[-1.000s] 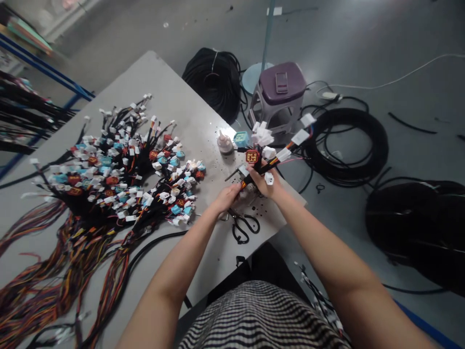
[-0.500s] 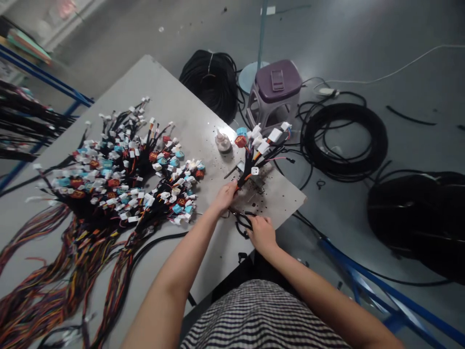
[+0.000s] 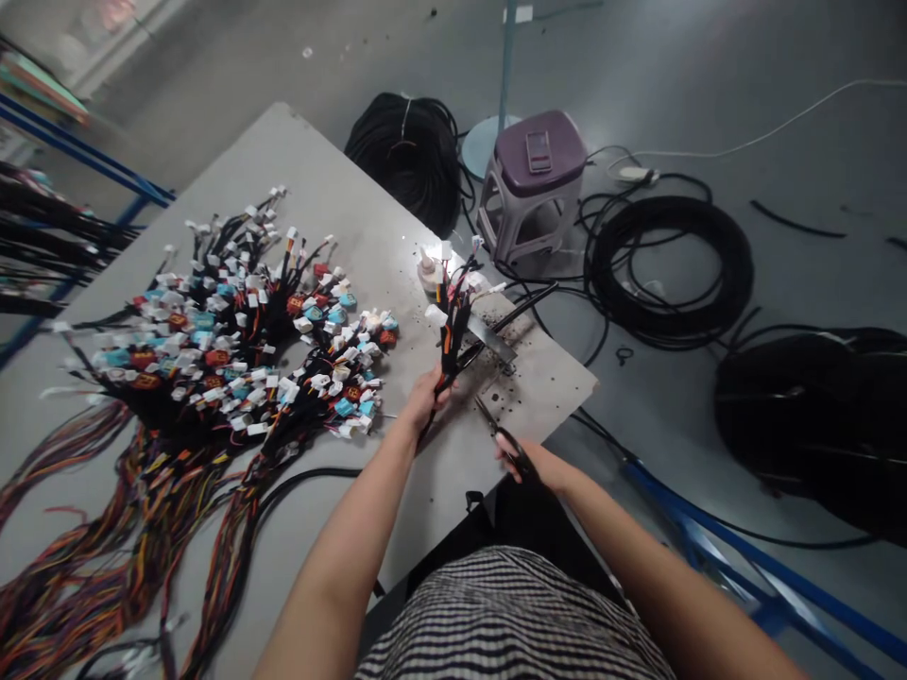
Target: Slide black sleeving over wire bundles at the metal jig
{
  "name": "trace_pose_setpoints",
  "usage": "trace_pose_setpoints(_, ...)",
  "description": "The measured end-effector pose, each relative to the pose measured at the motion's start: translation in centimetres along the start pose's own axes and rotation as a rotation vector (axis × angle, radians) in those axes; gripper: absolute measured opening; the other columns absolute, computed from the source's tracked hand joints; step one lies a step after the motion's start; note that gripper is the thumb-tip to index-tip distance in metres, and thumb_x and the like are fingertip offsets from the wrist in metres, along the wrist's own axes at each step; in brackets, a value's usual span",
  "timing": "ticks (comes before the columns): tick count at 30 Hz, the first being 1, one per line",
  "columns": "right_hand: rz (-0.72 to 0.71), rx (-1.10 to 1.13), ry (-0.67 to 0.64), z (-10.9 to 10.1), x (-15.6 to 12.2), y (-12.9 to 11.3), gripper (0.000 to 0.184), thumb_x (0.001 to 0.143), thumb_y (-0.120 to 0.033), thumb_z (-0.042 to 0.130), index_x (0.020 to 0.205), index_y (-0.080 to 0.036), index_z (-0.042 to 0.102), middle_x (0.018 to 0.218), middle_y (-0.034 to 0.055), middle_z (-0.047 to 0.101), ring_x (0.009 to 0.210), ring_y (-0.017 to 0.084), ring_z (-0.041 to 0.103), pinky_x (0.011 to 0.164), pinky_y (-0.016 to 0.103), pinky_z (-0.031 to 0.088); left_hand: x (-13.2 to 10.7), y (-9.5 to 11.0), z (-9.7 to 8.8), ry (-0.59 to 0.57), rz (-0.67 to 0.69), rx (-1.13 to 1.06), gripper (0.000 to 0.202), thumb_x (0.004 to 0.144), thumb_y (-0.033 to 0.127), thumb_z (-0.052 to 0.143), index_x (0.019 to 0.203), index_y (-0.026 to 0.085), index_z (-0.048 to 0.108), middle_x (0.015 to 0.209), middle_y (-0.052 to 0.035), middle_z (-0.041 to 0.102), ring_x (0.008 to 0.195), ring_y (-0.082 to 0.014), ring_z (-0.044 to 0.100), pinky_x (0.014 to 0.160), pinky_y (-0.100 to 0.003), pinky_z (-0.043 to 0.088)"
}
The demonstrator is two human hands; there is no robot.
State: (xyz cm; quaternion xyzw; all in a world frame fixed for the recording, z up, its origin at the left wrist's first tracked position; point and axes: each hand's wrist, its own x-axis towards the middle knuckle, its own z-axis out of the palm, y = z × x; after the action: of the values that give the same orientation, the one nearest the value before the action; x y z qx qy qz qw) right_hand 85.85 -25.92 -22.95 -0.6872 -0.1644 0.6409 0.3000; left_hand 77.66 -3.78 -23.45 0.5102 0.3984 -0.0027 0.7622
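My left hand (image 3: 427, 397) is closed round a wire harness (image 3: 453, 326), whose white-plugged branches fan out upward over the table corner. My right hand (image 3: 521, 458) grips a pair of scissors (image 3: 504, 436) with dark handles; the blades point up and left, apart from the harness. Just beyond the left hand, a metal bracket (image 3: 491, 342) on the tabletop has a black tube or cable (image 3: 528, 304) running past it. Behind the harness stands a small translucent bottle (image 3: 428, 274), partly covered by the connectors.
A large pile of wire harnesses (image 3: 241, 331) with white, blue and red connectors covers the left of the grey table (image 3: 298, 156). Dark scraps lie near its right corner. On the floor are a purple-topped stool (image 3: 542, 156), black tubing coils (image 3: 670, 269) and a blue metal frame (image 3: 680, 529).
The harness has swung left and turned more upright in my left hand. My right hand has moved right and down with the scissors, away from the harness.
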Motion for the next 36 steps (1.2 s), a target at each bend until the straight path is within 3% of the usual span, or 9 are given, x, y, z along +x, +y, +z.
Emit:
trace_pose_setpoints(4,-0.041,0.403,-0.211,-1.3,1.7,-2.5,0.078,0.062,-0.091,0.053,0.083,-0.015,0.052,0.058,-0.0029,0.048,0.048,0.009,0.045,0.051,0.022,0.036,0.0,-0.4,0.1,-0.014,-0.02,-0.107,0.064,0.075,0.076,0.049,0.072,0.013,0.058,0.039,0.0089,0.028,0.035,-0.0044,0.02,0.039,-0.019,0.015)
trace_pose_setpoints(9,-0.043,0.367,-0.197,-1.4,3.3,-5.7,0.074,0.065,-0.087,0.055,0.078,-0.014,0.054,0.055,-0.0013,0.05,0.046,0.008,0.047,0.047,0.02,0.038,0.2,-0.7,0.0,-0.025,-0.001,-0.108,0.065,0.074,0.079,0.049,0.072,0.014,0.056,0.039,0.0086,0.03,0.035,-0.0044,0.021,0.039,-0.019,0.016)
trace_pose_setpoints(16,0.103,0.026,-0.065,-2.9,3.3,-7.2,0.052,0.08,-0.064,0.062,0.06,-0.017,0.05,0.047,0.0014,0.048,0.04,0.012,0.045,0.039,0.024,0.036,-0.2,0.2,-0.4,-0.034,0.05,0.021,0.066,0.071,0.078,0.054,0.075,0.012,0.06,0.045,0.0042,0.044,0.039,-0.0054,0.029,0.042,-0.021,0.019)
trace_pose_setpoints(19,0.107,-0.286,0.016,-3.2,2.3,-5.5,0.044,0.084,-0.052,0.061,0.06,-0.016,0.054,0.054,0.0045,0.054,0.052,0.015,0.054,0.05,0.026,0.041,-1.7,1.5,0.0,-0.107,0.084,0.105,0.061,0.076,0.071,0.057,0.077,0.01,0.065,0.054,0.0004,0.052,0.044,-0.0056,0.033,0.044,-0.021,0.022)
trace_pose_setpoints(22,-0.042,-0.551,0.086,-3.6,0.8,-4.1,0.026,0.074,-0.041,0.069,0.074,-0.015,0.064,0.079,0.0092,0.065,0.079,0.024,0.062,0.069,0.03,0.046,-3.5,2.3,1.2,-0.223,0.089,0.215,0.056,0.082,0.063,0.055,0.078,0.009,0.07,0.061,-0.0029,0.058,0.048,-0.0066,0.037,0.047,-0.021,0.026)
trace_pose_setpoints(24,-0.199,-0.401,0.14,-3.8,-0.5,-4.0,0.033,0.071,-0.044,0.07,0.09,-0.017,0.066,0.096,0.0104,0.066,0.095,0.027,0.061,0.08,0.034,0.047,-4.8,2.4,2.7,-0.255,0.121,0.261,0.05,0.084,0.058,0.057,0.092,0.011,0.073,0.071,-0.0057,0.064,0.056,-0.0095,0.047,0.053,-0.021,0.036)
trace_pose_setpoints(26,-0.313,-0.046,0.279,-3.6,-1.6,-4.3,0.038,0.076,-0.053,0.062,0.093,-0.02,0.066,0.101,0.0094,0.066,0.1,0.026,0.059,0.087,0.036,0.047,-6.0,2.1,4.4,-0.253,0.179,0.304,0.045,0.085,0.051,0.059,0.106,0.014,0.072,0.086,-0.0078,0.07,0.069,-0.0147,0.057,0.066,-0.025,0.045)
trace_pose_setpoints(31,-0.524,0.469,0.778,-1.2,-3.3,-5.5,0.043,0.087,-0.054,0.041,0.06,-0.022,0.048,0.068,0.006,0.056,0.074,0.021,0.056,0.079,0.036,0.046,-10.3,1.1,8.3,-0.199,0.345,0.42,0.039,0.091,0.041,0.053,0.113,0.015,0.069,0.099,-0.0104,0.071,0.087,-0.02,0.063,0.082,-0.03,0.048)
trace_pose_setpoints(36,-0.67,0.632,0.839,3.4,-5.5,-6.8,0.038,0.085,-0.048,0.043,0.058,-0.022,0.039,0.059,0.0017,0.044,0.06,0.016,0.047,0.064,0.03,0.043,-15.6,0.6,8.3,-0.137,0.495,0.517,0.039,0.095,0.041,0.046,0.116,0.015,0.066,0.098,-0.01,0.071,0.083,-0.018,0.064,0.08,-0.027,0.048)
